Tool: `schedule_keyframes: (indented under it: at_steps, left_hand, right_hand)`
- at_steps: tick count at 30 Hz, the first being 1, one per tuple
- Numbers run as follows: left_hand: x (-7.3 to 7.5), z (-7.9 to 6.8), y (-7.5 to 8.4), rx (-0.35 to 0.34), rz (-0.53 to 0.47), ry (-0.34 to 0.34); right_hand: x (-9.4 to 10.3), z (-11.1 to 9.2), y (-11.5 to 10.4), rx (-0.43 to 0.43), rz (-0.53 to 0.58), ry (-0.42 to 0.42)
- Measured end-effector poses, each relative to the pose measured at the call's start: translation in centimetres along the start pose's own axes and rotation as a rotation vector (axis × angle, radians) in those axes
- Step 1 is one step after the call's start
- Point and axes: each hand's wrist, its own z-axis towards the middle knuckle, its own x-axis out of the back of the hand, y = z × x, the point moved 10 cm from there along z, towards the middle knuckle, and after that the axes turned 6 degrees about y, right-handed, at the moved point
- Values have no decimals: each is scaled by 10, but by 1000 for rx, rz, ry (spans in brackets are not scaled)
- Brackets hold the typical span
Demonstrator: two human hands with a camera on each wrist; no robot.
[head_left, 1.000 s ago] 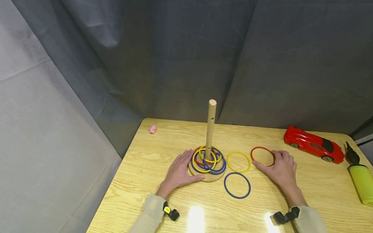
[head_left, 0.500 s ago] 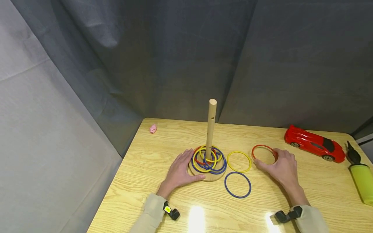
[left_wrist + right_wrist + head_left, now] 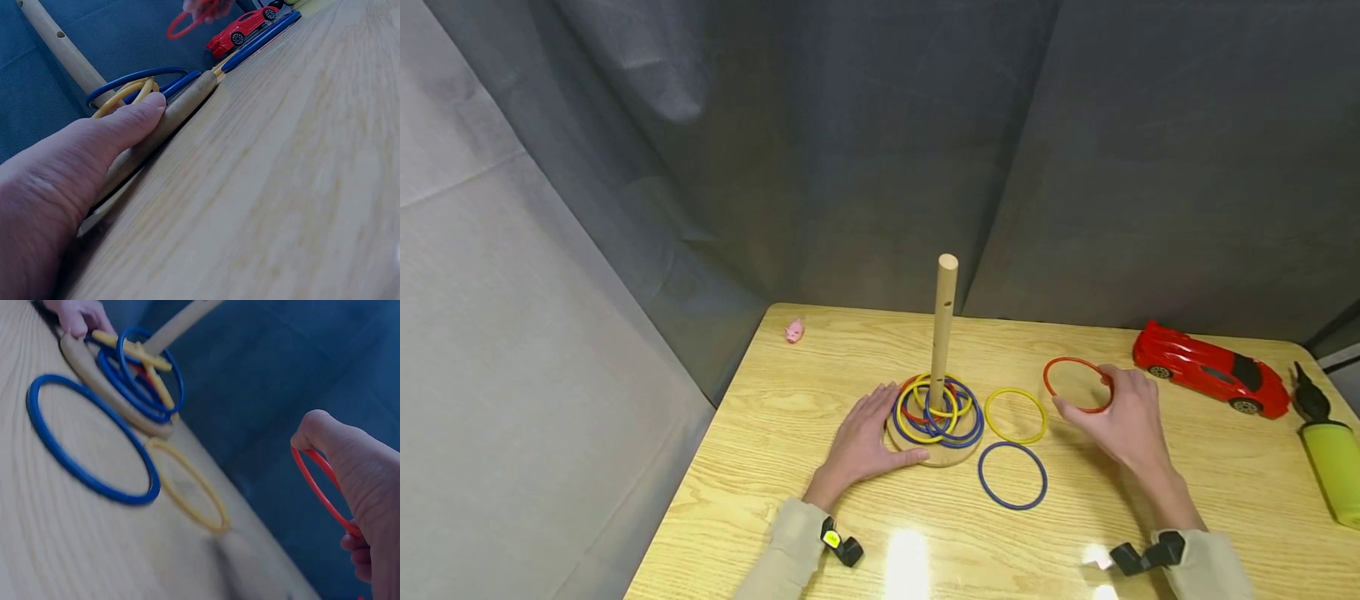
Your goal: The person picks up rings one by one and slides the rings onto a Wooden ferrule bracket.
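Observation:
My right hand (image 3: 1126, 421) pinches a red ring (image 3: 322, 497) between thumb and fingers, holding it tilted above the table, as its shadow below shows. My left hand (image 3: 863, 442) grips the left and front edge of the round wooden base (image 3: 934, 460) of a ring-toss stand; in the left wrist view its thumb (image 3: 140, 119) lies on the rim. An upright wooden peg (image 3: 943, 325) rises from the base, with several blue, yellow and red rings (image 3: 976, 429) heaped around its foot. Between the hands, a yellow ring (image 3: 1015, 390) and a blue ring (image 3: 1017, 508) lie flat.
A red toy car (image 3: 1210, 371) stands at the back right. Beside it, at the right edge, is a yellow-green cylinder (image 3: 1333, 473) with a black nozzle. A small pink toy pig (image 3: 794, 331) sits at the back left. A dark curtain (image 3: 850, 167) hangs behind the table.
My right hand has raised the red ring off the table, its far side tipping upward. The left hand and the stand have stayed in place.

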Motion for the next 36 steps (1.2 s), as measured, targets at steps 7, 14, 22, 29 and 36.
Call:
schedule_keyframes:
  at_steps: [7, 14, 22, 29, 36]
  left_hand:
    - [1, 0, 1, -4, -6, 4]
    - [-1, 0, 0, 3, -5, 0]
    - [0, -1, 1, -7, -4, 4]
    - [-1, 0, -1, -3, 7, -4]
    - [-2, 0, -1, -1, 20, -9]
  right_hand:
    - [13, 11, -33, 28, 30, 5]
    - [31, 23, -70, 36, 56, 5]
    - [52, 41, -108, 89, 110, 32]
    - [63, 54, -134, 151, 145, 58]
    - [70, 65, -154, 197, 175, 70]
